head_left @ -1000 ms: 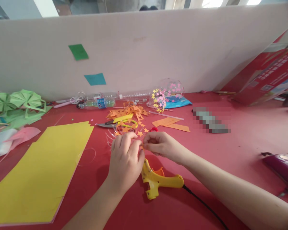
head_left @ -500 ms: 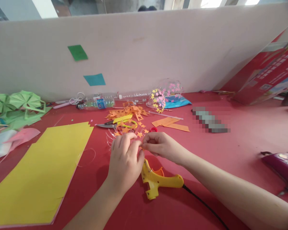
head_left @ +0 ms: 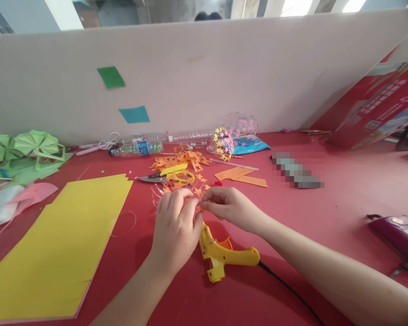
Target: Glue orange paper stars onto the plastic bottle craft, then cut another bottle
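My left hand [head_left: 177, 226] curls over a clear plastic piece cut into curved strips [head_left: 157, 192], much of it hidden under the fingers. Orange paper stars [head_left: 197, 192] sit on and around the plastic. Thumb and forefinger of my right hand [head_left: 229, 208] are pinched together right beside the left fingertips. A small bit of orange paper [head_left: 200, 208], seemingly a star, shows at that pinch. Just below both hands, a yellow glue gun [head_left: 236, 258] lies on its side on the red table [head_left: 275, 290], its black cord trailing to the lower right.
Scissors [head_left: 153, 179] and a yellow box cutter [head_left: 174, 169] lie beyond my hands, by orange paper scraps [head_left: 182, 159]. Yellow sheets [head_left: 61, 244] cover the left side. Plastic bottles [head_left: 122, 149] and a star-covered clear plastic form [head_left: 243, 124] line the white partition [head_left: 224, 68].
Both hands stay almost in place, the fingers shifting only slightly around the small orange piece. The camera view has tilted a little.
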The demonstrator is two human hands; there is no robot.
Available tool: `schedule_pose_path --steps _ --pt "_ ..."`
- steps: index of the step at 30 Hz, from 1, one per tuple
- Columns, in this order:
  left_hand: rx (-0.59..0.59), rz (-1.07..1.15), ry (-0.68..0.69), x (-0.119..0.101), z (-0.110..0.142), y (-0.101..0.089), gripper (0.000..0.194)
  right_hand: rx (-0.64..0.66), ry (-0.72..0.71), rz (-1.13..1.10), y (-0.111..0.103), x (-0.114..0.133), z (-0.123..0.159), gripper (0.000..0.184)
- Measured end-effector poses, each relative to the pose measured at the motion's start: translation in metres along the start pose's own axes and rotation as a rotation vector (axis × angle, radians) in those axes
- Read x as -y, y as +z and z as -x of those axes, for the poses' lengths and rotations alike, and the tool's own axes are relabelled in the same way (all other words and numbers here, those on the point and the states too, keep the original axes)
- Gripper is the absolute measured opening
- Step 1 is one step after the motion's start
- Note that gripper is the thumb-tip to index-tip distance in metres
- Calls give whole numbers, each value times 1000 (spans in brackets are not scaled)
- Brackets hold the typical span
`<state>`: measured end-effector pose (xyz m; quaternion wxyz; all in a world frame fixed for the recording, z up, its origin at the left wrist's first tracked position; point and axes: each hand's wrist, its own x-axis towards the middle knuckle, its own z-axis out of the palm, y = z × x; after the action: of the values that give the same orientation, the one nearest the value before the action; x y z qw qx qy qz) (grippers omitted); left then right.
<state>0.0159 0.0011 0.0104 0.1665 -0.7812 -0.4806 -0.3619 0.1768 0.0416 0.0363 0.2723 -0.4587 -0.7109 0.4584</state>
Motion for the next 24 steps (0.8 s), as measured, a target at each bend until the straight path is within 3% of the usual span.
schedule_pose_path --steps 6,11,16,20,24 --pt "2 5 -14 2 -1 -7 14 -114 -17 177 -4 3 4 15" --pt "8 59 28 1 -1 -12 25 -210 -56 119 -14 12 7 18" --pt "10 97 50 3 -1 -13 17 -262 -24 134 -33 15 11 23" --pt "-46 166 -2 10 -5 -19 11 -212 13 494 -41 -9 9 23" --pt "-34 240 -74 18 -11 -30 9 -219 4 665 -40 -44 0 11"
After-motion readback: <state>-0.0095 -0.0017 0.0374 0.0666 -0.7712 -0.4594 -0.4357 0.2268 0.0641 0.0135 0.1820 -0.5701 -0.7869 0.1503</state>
